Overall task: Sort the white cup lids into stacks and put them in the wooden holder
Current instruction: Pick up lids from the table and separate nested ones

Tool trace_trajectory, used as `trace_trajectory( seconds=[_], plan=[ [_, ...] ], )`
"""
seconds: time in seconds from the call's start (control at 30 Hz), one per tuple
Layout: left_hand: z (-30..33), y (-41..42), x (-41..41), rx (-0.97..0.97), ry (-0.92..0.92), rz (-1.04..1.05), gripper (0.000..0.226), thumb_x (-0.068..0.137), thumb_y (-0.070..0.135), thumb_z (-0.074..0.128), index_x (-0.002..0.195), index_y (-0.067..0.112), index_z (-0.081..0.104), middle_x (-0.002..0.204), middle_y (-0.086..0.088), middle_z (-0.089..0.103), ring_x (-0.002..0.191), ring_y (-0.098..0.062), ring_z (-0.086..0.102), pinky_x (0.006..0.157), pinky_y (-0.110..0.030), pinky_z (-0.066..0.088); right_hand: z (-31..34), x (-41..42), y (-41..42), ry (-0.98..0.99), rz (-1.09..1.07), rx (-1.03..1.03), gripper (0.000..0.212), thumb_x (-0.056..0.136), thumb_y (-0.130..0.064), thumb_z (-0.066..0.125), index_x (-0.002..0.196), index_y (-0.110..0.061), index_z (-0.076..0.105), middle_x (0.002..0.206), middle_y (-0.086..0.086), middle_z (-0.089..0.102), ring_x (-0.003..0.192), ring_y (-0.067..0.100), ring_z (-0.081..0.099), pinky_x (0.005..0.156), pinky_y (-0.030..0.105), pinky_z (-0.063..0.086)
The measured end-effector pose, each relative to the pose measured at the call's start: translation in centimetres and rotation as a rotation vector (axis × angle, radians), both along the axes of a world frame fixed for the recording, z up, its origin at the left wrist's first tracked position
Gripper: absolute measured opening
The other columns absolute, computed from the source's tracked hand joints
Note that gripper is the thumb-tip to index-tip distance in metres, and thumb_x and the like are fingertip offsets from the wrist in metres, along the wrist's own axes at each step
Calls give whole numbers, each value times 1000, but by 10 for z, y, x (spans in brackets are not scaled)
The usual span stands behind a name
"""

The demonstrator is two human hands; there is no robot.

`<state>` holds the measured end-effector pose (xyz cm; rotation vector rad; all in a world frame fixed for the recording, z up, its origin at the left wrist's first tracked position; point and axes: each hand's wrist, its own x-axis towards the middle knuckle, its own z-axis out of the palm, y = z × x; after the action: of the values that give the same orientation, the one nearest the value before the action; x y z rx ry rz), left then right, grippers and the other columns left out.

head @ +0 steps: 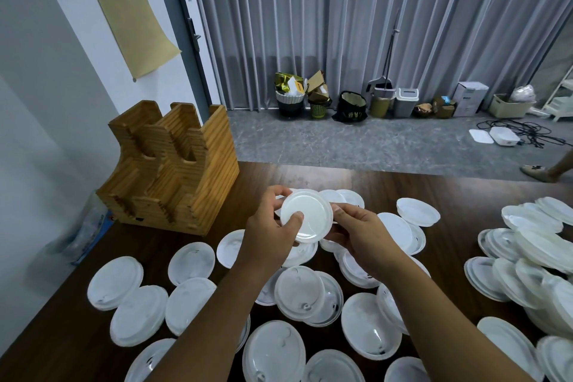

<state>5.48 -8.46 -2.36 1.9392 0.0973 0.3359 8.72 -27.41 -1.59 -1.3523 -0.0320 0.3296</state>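
Grey pleated curtains [372,25] hang along the far wall above a mottled grey floor, where small bins and bags [350,102] stand in a row, and a sheet of brown paper [130,15] with handwriting curls off the pale wall at the left. Nearer, a dark, glossy wood-grain table [387,186] carries a wide scatter of thin white cup lids [310,295], round, with raised rims and small sip holes, some lying singly and some overlapping; a denser heap [533,257] sits at the right edge. At the table's back left corner stands the wooden holder [173,167], built of stacked light-brown slats with stepped, curved slots open at the top; no lids show in the slots. Above the middle of the table both hands hold one lid [307,215] tilted toward the camera, its smooth flat face showing. The left hand [273,226] grips it from the left, thumb pressed on the face and fingers curled behind the rim. The right hand [359,232] pinches the right rim between thumb and fingers. A plastic-wrapped packet [90,226] lies beside the holder at the table's left edge.
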Motion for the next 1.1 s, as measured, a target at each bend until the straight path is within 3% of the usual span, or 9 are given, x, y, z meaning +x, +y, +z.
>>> trace_trajectory(
  seconds=[0.17,0.33,0.47,0.63,0.77,0.87,0.93,1.03,1.1],
  plan=[
    [-4,-1,3,-6,-17,25,25,101,27,73,118,31,55,113,3,76,92,-15,73,55,-18,58,-2,0,-2,-24,5,-69,28,113,-17,55,113,-25,81,108,-2,84,102,13,80,77,18,62],
    [-8,-1,5,-26,-11,29,14,106,29,65,110,32,52,104,6,71,97,7,65,50,-12,51,-4,3,-2,-7,9,-40,26,113,-15,55,117,-18,80,111,2,84,106,18,80,81,23,64],
    [-8,-2,6,-79,36,53,14,107,26,64,106,31,51,98,6,63,87,-16,66,48,-11,50,-6,5,-4,10,6,-16,25,112,-12,56,120,-12,79,113,6,83,108,22,79,83,26,65],
    [-7,-6,7,40,16,110,14,104,20,64,109,21,50,87,8,58,72,-15,59,50,-8,44,-8,6,-3,28,0,-20,25,111,-18,57,120,-12,80,115,6,83,109,26,78,87,29,64],
    [-5,-9,6,65,-35,121,15,105,19,64,109,18,50,86,8,56,70,-16,58,50,-9,44,-10,6,-6,18,44,17,25,108,-24,63,122,-10,80,118,12,81,111,28,78,98,38,63],
    [-3,-8,4,61,-43,123,19,104,19,67,110,19,49,90,8,58,73,-16,61,50,-9,46,-9,7,-8,2,39,6,20,106,-17,67,119,-10,80,115,11,82,109,27,79,92,34,65],
    [-2,-7,3,-11,-32,94,23,102,20,71,113,21,50,101,4,64,83,-17,67,51,-14,54,-8,8,-7,-4,-3,-15,18,105,-15,68,114,-7,81,111,12,83,106,28,80,86,31,66],
    [1,-6,1,-163,22,-11,37,97,21,79,125,24,54,123,-1,68,103,-22,73,58,-37,67,-4,8,-5,-2,-61,-34,20,103,-18,73,109,-1,80,104,15,83,98,30,81,78,29,66],
    [3,-4,0,-216,61,-68,45,94,19,83,130,26,56,127,0,70,107,-22,75,63,-40,68,-3,9,-5,-7,-80,-52,22,101,-20,75,107,1,79,102,17,83,94,30,82,76,31,66]
  ],
)
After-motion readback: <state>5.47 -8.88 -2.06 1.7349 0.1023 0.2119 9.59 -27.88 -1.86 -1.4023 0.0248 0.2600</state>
